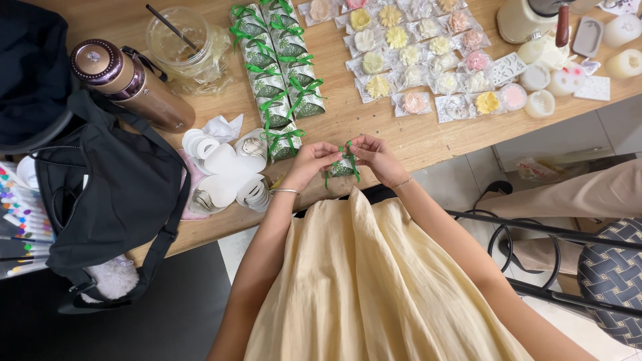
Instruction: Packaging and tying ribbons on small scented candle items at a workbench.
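Worktop [374,127] of pale wood, edge running slantwise just below both hands. Left hand [309,164] and right hand [376,158] close together, fingertips pinched on the green ribbon [350,162] of a small wrapped packet [342,168] held between them at the worktop edge. Just beyond the left hand, rows of like packets [277,63] tied with green bows. Beyond the right hand, flower-shaped pieces in clear wrappers [418,57]. Left of the left hand, white paper rolls [224,170], a black bag [110,190], a brown bottle [130,83], a clear cup with a straw [180,43]. Coloured markers [20,217] farther left. Right of the right hand and below the worktop, pale tiled floor [461,180] and a stool with a woven seat [612,267].
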